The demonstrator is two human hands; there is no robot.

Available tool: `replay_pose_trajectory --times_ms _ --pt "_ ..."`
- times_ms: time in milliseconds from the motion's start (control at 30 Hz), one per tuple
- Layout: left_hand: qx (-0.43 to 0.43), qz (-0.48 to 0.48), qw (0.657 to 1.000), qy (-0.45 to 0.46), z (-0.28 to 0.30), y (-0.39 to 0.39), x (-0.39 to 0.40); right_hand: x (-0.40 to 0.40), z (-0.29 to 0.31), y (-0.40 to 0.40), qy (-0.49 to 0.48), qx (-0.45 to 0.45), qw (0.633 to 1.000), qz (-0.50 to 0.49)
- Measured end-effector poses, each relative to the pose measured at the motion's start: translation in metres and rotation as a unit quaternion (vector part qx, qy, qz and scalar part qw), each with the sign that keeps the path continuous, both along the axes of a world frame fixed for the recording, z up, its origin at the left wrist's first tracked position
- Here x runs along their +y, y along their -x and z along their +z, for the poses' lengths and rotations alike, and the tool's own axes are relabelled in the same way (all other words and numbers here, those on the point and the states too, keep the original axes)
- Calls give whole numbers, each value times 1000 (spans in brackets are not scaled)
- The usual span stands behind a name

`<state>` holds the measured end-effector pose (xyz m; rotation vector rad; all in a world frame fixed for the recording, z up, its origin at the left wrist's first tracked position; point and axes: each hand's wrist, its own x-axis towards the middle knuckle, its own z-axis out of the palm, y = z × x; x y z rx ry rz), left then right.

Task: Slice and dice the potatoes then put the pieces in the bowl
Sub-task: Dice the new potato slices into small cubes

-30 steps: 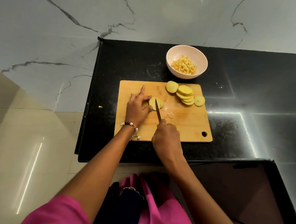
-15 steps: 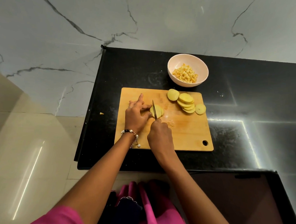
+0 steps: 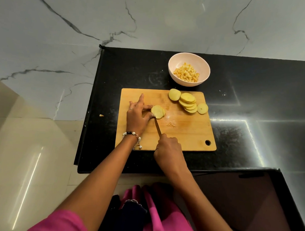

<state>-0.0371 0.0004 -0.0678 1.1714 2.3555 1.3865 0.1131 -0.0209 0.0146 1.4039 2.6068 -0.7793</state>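
Note:
On the wooden cutting board (image 3: 185, 133) lies a small stack of potato slices (image 3: 158, 112). My left hand (image 3: 137, 117) pinches that stack from the left with thumb and fingers, index finger pointing away. My right hand (image 3: 168, 148) grips the handle of a knife (image 3: 158, 126), whose blade tip sits at the stack's near-left edge. A fanned row of round potato slices (image 3: 187, 102) lies at the board's far right. Behind the board stands a pale pink bowl (image 3: 174, 64) with several diced potato pieces (image 3: 187, 74) inside.
The board sits on a black stone counter (image 3: 252, 101) that ends at a marble wall behind and drops to a tiled floor (image 3: 26, 154) on the left. A small potato scrap (image 3: 101, 115) lies past the counter's left edge.
My right hand has drawn the knife back toward me, so the blade now meets the stack's near-left edge instead of crossing it. My left hand keeps its hold.

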Motion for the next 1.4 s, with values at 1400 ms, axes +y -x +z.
replay_pose_trajectory --times_ms 1400 --pt "69 -143 959 236 26 9 20 44 -33 1 -93 70 993 -32"
